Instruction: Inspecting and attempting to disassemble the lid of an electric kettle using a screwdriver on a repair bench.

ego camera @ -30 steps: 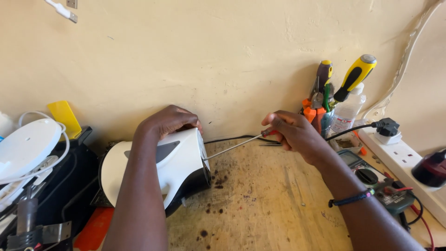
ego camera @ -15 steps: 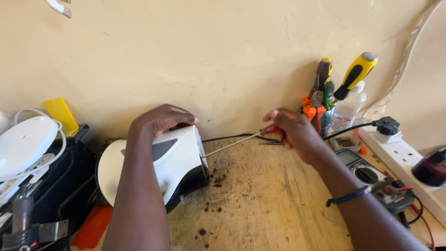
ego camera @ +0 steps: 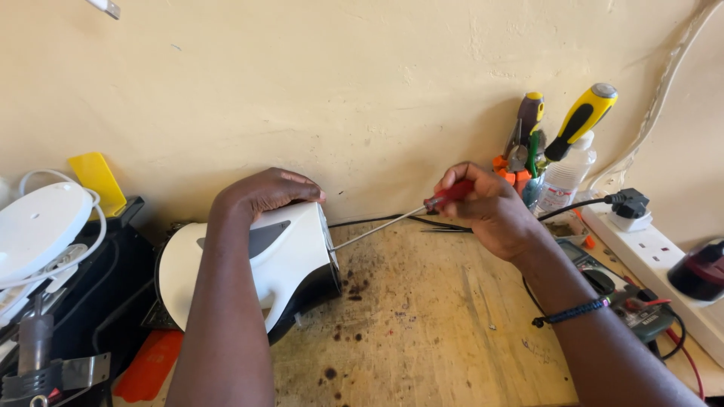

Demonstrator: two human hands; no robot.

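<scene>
A white electric kettle (ego camera: pixel 283 260) with a black base lies on its side on the wooden workbench (ego camera: pixel 422 332). My left hand (ego camera: pixel 264 192) rests on top of it and holds it steady. My right hand (ego camera: pixel 486 207) grips a red-handled screwdriver (ego camera: pixel 449 196). Its long metal shaft slants down to the left, and the tip meets the kettle's base at its right edge.
A jar of tools (ego camera: pixel 539 162) with yellow-and-black screwdriver handles stands by the wall at the right. A white power strip (ego camera: pixel 652 260) with a black plug, a multimeter (ego camera: pixel 611 283) and a clear bottle (ego camera: pixel 566 177) lie right. A white round base (ego camera: pixel 38 226) and black gear sit left.
The right hand has shifted a little to the left with the screwdriver, whose tip now sits against the kettle's base. The left hand stays on the kettle.
</scene>
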